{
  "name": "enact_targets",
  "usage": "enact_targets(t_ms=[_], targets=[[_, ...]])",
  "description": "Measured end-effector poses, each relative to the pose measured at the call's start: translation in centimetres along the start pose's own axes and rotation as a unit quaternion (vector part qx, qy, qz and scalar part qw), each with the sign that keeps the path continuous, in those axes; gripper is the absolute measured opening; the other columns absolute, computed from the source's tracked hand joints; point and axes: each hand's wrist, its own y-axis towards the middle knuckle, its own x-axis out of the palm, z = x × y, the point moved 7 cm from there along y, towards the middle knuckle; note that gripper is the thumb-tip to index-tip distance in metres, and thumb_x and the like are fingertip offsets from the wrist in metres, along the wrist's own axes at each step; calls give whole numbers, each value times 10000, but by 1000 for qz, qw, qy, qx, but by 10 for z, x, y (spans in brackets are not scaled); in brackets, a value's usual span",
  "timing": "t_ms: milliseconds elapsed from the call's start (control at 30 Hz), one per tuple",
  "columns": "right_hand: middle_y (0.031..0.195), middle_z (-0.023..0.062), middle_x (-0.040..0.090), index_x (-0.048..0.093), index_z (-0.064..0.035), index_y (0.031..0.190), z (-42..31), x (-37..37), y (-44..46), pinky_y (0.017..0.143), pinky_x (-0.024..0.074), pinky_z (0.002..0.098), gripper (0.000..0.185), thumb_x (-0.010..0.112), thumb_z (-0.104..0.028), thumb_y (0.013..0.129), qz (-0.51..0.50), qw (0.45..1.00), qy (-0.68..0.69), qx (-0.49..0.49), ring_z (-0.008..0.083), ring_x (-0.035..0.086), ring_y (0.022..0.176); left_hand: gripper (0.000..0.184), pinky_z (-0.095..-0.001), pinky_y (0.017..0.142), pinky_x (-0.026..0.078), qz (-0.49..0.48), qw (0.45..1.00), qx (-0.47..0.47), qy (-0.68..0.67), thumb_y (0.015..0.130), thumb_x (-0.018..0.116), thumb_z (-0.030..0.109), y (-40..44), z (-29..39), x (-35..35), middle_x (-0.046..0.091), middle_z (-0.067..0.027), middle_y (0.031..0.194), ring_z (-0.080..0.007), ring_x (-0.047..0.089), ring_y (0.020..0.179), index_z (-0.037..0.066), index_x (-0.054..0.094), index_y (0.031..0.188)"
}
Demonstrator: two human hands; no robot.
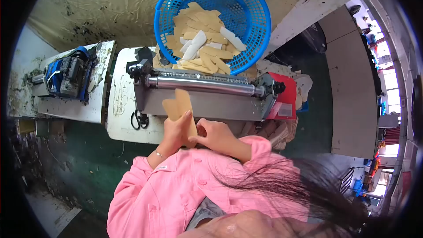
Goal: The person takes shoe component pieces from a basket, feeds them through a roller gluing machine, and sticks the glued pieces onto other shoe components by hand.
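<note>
My left hand [174, 130] is wrapped around a few flat tan cut pieces [181, 105] with rounded ends, which fan apart at the top. Their material cannot be made out for certain. My right hand [216, 134] is curled at their lower right edge, with its fingertips against them. Just beyond both hands lies a machine with a shiny metal roller [202, 85]. Behind it, a blue plastic basket [263, 26] holds many tan pieces [198, 24] and several white ones [194, 45].
Black-handled scissors [140, 120] lie on the white table [118, 101], left of the machine. A red panel [284, 94] covers the machine's right end. More cut pieces [282, 134] are stacked below it. Another blue machine [67, 76] stands on the left table.
</note>
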Motion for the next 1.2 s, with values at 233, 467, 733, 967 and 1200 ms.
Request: enact_targets(t_ms=[233, 467, 733, 967, 1200], targets=[[751, 142, 659, 649, -6, 917, 49, 24, -22, 623, 504, 355, 151, 662, -157, 909, 131, 938, 295, 122, 234, 655, 671, 307, -319, 796, 536, -82, 990, -50, -104, 935, 692, 207, -18, -24, 4, 671, -73, 1067, -176, 660, 928, 3, 618, 1153], [708, 90, 648, 627, 21, 935, 59, 19, -6, 570, 502, 304, 165, 593, -139, 952, 135, 962, 237, 27, 175, 644, 596, 461, -356, 939, 527, -77, 983, -34, -161, 967, 627, 153, -12, -40, -25, 635, -139, 1190, -218, 638, 1082, -48, 450, 1341], [761, 147, 705, 673, -5, 918, 129, -9, 48, 564, 513, 326, 251, 629, -250, 951, 265, 879, 371, 140, 168, 683, 634, 356, -366, 877, 550, -21, 998, -17, -62, 941, 664, 153, -12, -43, -35, 656, -116, 1124, -226, 658, 1019, -28, 538, 1221], [724, 169, 663, 653, 8, 903, 43, 29, -17, 634, 490, 393, 288, 681, -280, 896, 56, 956, 276, 79, 293, 653, 666, 397, -339, 751, 544, -5, 999, -45, -6, 871, 768, 192, 6, -35, -3, 653, -66, 1038, -178, 657, 886, 5, 584, 1169], [720, 174, 636, 688, -14, 910, 60, 27, -8, 619, 469, 383, 232, 692, -244, 881, 13, 969, 240, 56, 288, 613, 641, 360, -346, 789, 567, -60, 995, -2, -81, 881, 741, 108, 7, -13, 12, 654, -93, 1049, -207, 673, 936, -4, 565, 1175]])
